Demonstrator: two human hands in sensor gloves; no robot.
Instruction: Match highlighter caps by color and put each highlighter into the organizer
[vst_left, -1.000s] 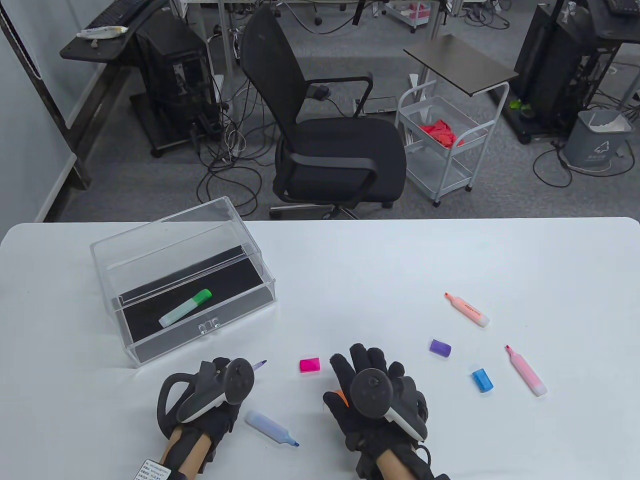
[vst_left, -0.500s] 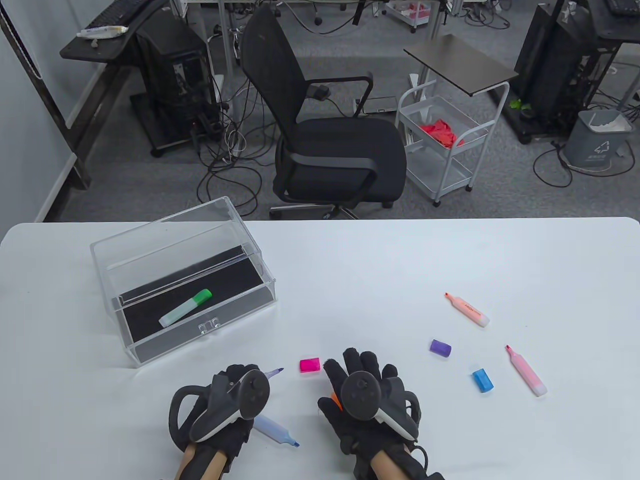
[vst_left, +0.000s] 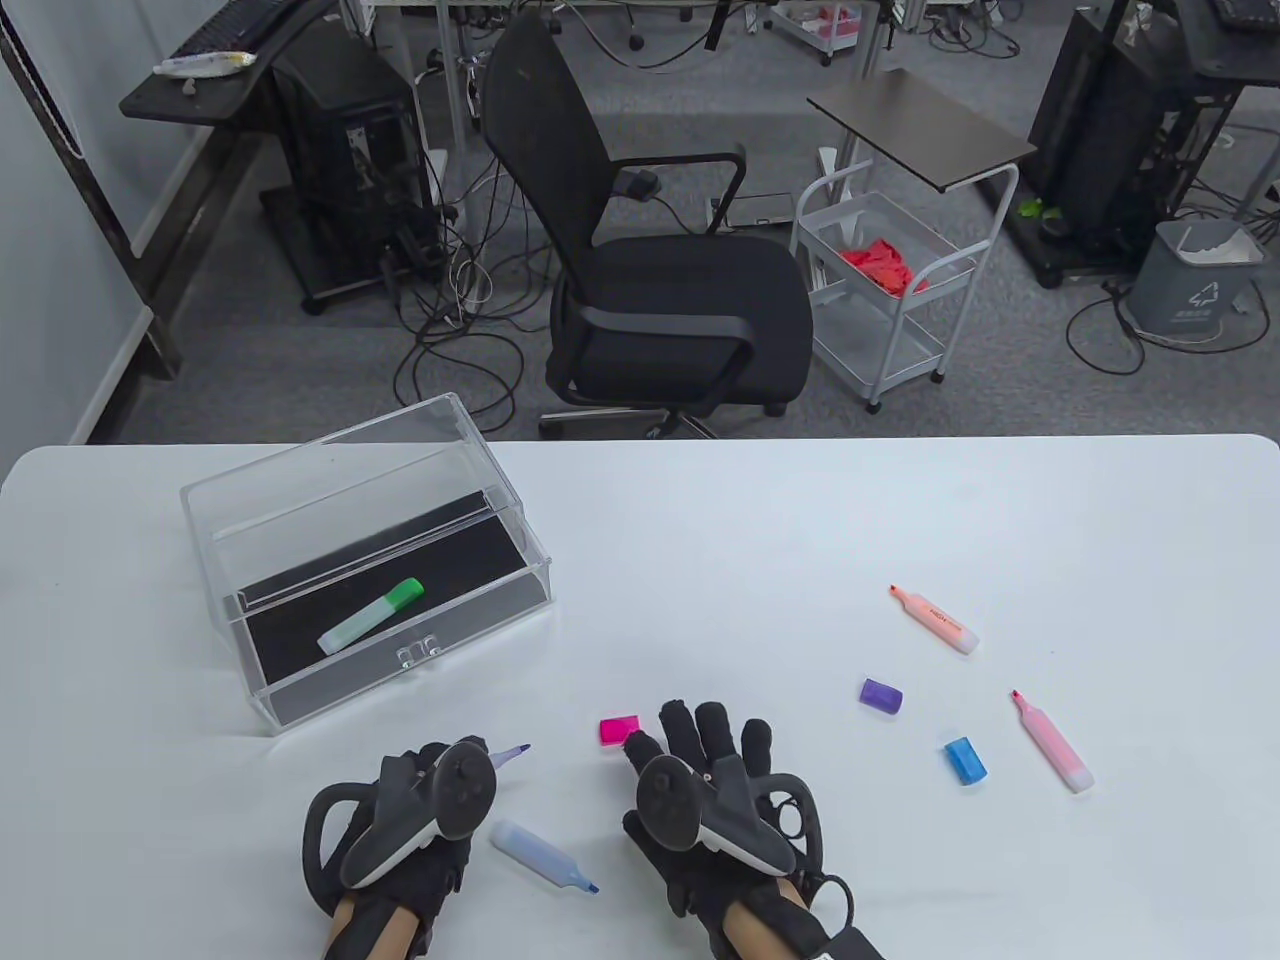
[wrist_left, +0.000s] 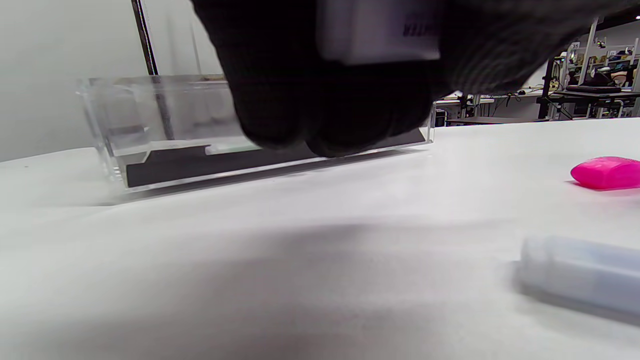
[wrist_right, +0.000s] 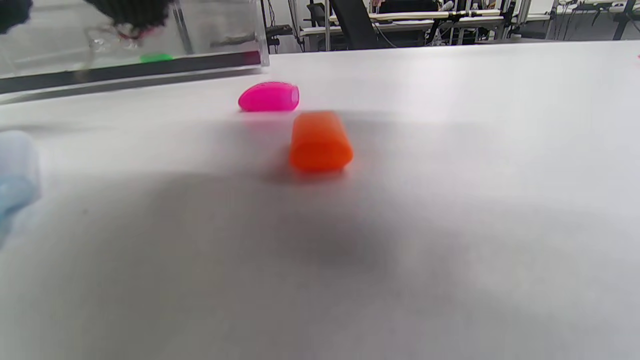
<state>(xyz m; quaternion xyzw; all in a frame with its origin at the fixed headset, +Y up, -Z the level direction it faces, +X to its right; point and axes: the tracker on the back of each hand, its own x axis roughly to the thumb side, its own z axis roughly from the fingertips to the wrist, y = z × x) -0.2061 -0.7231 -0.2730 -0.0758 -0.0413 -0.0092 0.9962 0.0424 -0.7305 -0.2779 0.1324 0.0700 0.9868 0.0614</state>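
Now, curled tight round a pale purple plastic highlighter (vst_left: 515, 752): the fingers of the left hand (vst_left: 420, 815). Bare felt tip poking out up and to the right, long side pointing the same way. No cap on it yet.

Lying well off to the right, past the other hand: the small purple plastic cap (vst_left: 881, 696). Short, stubby and smooth, on its side on the flat white table (vst_left: 700, 520). Much nearer to the right hand (vst_left: 705, 790) than to the left. Probably best fetched by the right one, then pushed onto the bare tip.

Right hand low over the table, fingers straight and a little apart, holding nothing. Right under it, a little orange plastic cap (wrist_right: 320, 140), lying loose. Just past the fingertips, a bright pink plastic cap (vst_left: 620, 730), very close, hard to tell if touched.

Between the two hands, a pale blue highlighter (vst_left: 545, 855), tip bare. Farther right, a blue plastic cap (vst_left: 965, 760), a pale orange highlighter (vst_left: 935, 620) and a pale pink highlighter (vst_left: 1050, 742), both bare too.

Already inside the clear hard plastic organizer box (vst_left: 215, 560), on its black floor: a pale green highlighter with its green cap on (vst_left: 370, 615).

All smooth and light, likely to slide or roll if bumped.
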